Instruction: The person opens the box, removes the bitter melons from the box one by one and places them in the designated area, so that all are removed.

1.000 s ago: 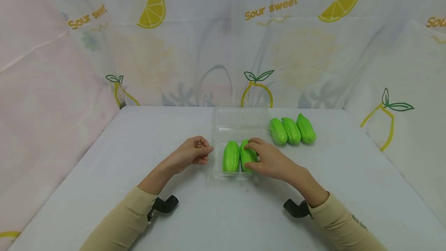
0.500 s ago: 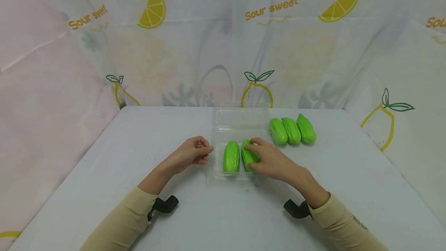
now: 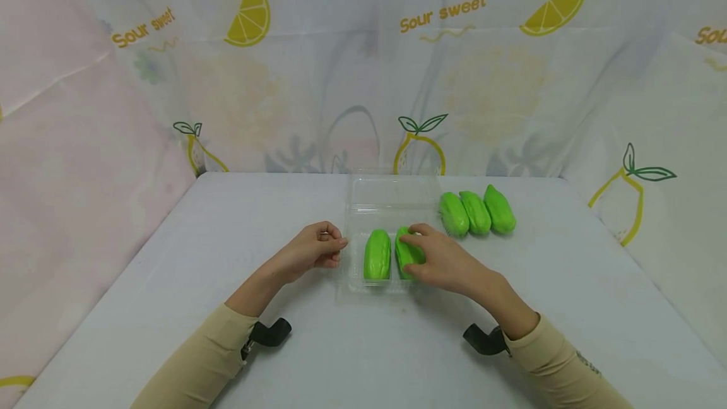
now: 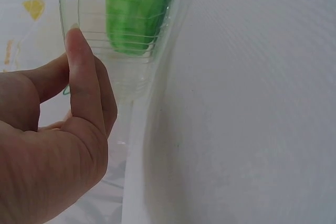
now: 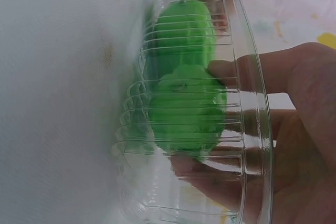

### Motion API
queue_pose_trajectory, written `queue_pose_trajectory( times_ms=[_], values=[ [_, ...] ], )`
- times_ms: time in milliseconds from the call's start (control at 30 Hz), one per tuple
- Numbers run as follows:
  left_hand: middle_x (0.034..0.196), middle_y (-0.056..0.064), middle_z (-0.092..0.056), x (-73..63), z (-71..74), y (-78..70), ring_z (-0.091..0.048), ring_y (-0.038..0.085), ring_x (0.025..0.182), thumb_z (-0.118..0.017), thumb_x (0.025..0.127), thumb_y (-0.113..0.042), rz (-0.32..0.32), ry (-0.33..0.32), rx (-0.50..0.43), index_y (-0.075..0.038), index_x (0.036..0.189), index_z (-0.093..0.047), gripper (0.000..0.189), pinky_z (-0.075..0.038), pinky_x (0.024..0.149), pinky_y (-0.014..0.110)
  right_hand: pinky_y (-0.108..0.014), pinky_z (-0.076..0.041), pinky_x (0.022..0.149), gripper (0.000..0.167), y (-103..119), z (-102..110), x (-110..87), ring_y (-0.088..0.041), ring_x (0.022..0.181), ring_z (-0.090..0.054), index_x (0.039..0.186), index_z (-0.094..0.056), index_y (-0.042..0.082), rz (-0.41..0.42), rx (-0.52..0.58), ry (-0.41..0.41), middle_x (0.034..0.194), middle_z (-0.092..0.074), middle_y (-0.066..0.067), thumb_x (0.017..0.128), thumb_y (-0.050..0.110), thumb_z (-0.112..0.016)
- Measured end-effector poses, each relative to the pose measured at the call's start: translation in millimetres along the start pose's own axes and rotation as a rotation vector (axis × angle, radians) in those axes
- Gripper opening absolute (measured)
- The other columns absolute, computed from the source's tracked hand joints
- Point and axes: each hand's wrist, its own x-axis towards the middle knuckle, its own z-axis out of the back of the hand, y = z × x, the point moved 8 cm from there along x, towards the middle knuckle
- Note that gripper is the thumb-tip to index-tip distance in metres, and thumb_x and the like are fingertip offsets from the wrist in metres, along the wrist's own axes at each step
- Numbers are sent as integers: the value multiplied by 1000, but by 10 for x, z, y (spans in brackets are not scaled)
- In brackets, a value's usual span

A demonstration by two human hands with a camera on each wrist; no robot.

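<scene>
A clear plastic clamshell box lies with its lid folded back behind it. Two bright green, oblong, ridged fruits are side by side in its base: a left fruit and a right fruit. My right hand reaches over the box's right wall and grips the right fruit, thumb on the near side and fingers on the far side; in the right wrist view this fruit shows through the ribbed wall. At the left wall, my left hand pinches the rim between thumb and curled fingers.
Three similar green fruits lie in a row on the white table, right of the lid. A cloth backdrop with lemon prints rises behind the table. Black wrist mounts stick out from both sleeves.
The right fruit has shifted slightly to the right with my right hand, widening the gap between the two fruits in the box. My left hand has stayed at the rim.
</scene>
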Motion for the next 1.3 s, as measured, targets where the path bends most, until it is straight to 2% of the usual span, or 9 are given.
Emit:
queue_pose_trajectory(
  times_ms=[300,667,1300],
  values=[
    [75,1,-55,-1,4,1,-57,9,66,-61,99,-15,0,2,-1,-2,106,-47,20,-56,62,17,-52,-48,104,55,-27,3,-10,-37,130,-54,139,-57,8,-39,0,20,148,-48,-18,88,26,-71],
    [76,1,-56,6,9,8,-56,8,67,-61,99,-16,1,3,4,-1,106,-47,21,-56,62,17,-54,-43,110,55,-30,20,-16,-38,139,-46,139,-56,8,-40,6,27,150,-47,-18,89,26,-71],
    [75,1,-56,18,12,19,-56,8,66,-61,100,-16,1,3,5,-1,106,-47,21,-55,61,17,-55,-43,110,56,-30,62,-33,-38,138,-46,140,-56,8,-45,5,29,149,-47,-19,89,26,-71]
  ],
)
